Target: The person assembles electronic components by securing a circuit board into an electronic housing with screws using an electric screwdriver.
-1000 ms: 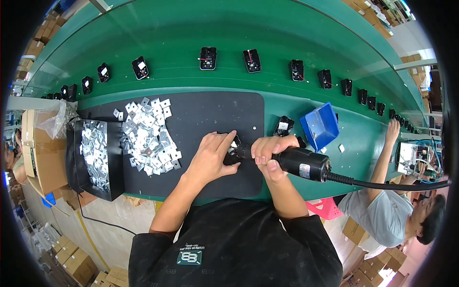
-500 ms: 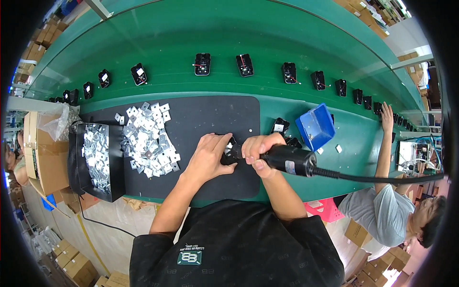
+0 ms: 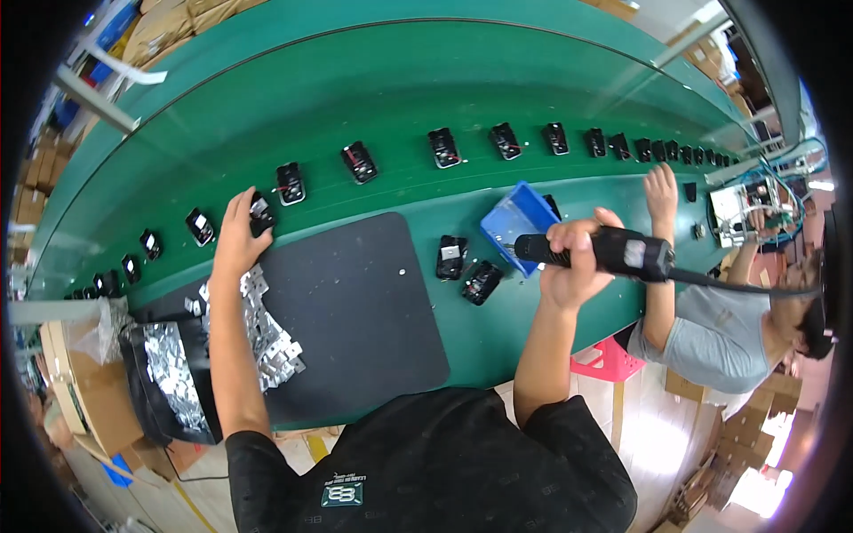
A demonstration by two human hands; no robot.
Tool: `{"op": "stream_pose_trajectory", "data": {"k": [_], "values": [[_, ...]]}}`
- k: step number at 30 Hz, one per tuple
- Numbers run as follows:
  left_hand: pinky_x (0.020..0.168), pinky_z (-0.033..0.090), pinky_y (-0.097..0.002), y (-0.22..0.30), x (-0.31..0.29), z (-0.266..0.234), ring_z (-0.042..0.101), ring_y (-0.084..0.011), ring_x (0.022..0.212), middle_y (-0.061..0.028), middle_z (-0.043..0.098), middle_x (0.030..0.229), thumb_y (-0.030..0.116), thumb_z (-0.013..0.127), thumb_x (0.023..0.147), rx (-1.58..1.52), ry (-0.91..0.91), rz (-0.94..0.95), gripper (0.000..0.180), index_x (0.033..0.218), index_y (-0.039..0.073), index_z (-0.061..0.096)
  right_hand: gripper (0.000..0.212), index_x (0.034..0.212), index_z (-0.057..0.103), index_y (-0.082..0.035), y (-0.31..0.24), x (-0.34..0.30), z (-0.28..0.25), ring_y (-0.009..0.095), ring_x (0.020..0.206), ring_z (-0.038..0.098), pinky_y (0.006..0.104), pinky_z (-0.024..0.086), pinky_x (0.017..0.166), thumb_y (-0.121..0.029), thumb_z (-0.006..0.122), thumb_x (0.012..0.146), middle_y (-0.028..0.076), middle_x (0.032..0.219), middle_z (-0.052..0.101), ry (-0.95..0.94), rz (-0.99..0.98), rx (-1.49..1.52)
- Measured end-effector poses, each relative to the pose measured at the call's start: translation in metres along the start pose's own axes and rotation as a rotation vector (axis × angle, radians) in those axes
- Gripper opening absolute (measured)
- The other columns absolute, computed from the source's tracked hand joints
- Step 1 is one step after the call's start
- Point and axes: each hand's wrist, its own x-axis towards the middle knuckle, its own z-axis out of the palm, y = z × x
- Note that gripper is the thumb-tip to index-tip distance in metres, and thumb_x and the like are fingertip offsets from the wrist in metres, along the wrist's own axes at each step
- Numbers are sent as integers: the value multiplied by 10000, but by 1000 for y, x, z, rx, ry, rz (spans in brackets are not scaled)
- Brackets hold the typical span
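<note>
My left hand (image 3: 235, 242) reaches to the far left, fingers around a small black plastic housing (image 3: 261, 213) at the green belt, in line with other housings. In my right hand (image 3: 573, 271) is a black corded electric screwdriver (image 3: 626, 252), raised at the right, its front end pointing left over the blue bin (image 3: 499, 220). Two more black housings lie near that bin: one with a pale label (image 3: 451, 256) and a tilted one (image 3: 482, 282). Under my left forearm a pile of small silver metal plates (image 3: 277, 357) is partly hidden.
A black mat (image 3: 364, 302) covers the table before me. At its left stand a black box (image 3: 213, 426) of metal plates and a cardboard carton (image 3: 107, 373). Housings line the green belt (image 3: 400, 182). A co-worker's hand (image 3: 660, 191) reaches in at the right.
My left hand has gone from the mat to the belt at the far left, with a housing in it. My right hand has lifted the screwdriver away to the right. The view has turned.
</note>
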Motion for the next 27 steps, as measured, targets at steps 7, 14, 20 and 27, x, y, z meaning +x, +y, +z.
{"op": "stream_pose_trajectory", "data": {"k": [7,14,20,27], "values": [[1076,195,-537,49,39,-1,244,-319,1350,-147,272,1460,191,800,546,365,-141,-30,1047,1431,134,244,340,1091,468,35,32,10,-37,141,546,508,282,453,560,-8,623,791,70,658,530,78,6,-227],[1052,248,-500,55,57,37,475,-251,1166,-94,545,1202,196,765,602,308,5,219,658,1193,38,522,333,1087,471,41,49,12,-41,140,543,511,284,453,548,21,607,784,71,650,529,77,50,-208],[1003,291,-484,118,-23,19,518,-260,1097,-112,563,1163,246,767,586,168,-143,261,669,1173,28,531,329,1078,466,34,64,10,-38,144,532,509,292,457,551,27,598,776,69,647,531,64,59,-131],[1006,284,-478,176,-94,13,429,-333,1186,-159,428,1348,274,799,575,27,-162,52,825,1292,44,461,332,1093,459,25,63,7,-36,142,542,503,304,466,561,15,584,786,67,657,527,32,44,-102]]}}
